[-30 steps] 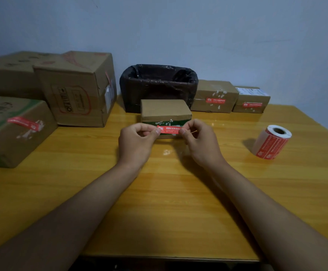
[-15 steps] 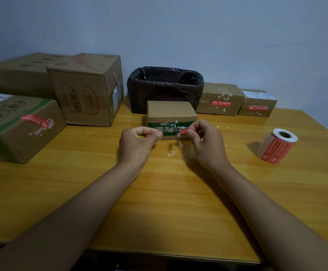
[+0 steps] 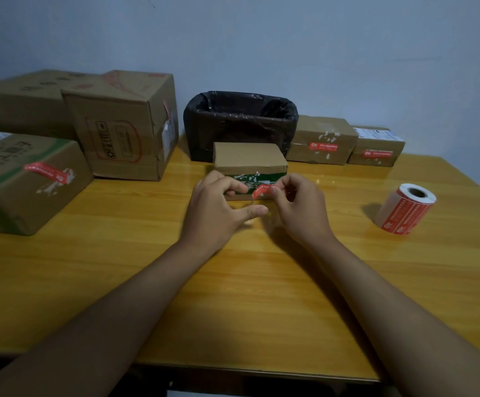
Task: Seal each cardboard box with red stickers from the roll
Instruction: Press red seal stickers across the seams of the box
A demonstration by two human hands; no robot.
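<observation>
A second ago both hands stretched the red sticker point(image 3: 262, 190) flat; now only the right hand point(image 3: 299, 206) pinches it, curled, before the small cardboard box point(image 3: 249, 159). The left hand point(image 3: 218, 209) pinches the clear backing, so sticking comes next.

Sticker roll point(image 3: 405, 208) right of box point(image 3: 250, 159)

Small parcel-packing station in a plain room

Used cardboard boxes point(image 3: 124, 124) line a wooden table point(image 3: 233, 296) against a bare wall point(image 3: 290, 47); a sticker roll point(image 3: 406, 209) and a bag-lined bin point(image 3: 240, 121) (scraps inside) indicate shipping work.
</observation>
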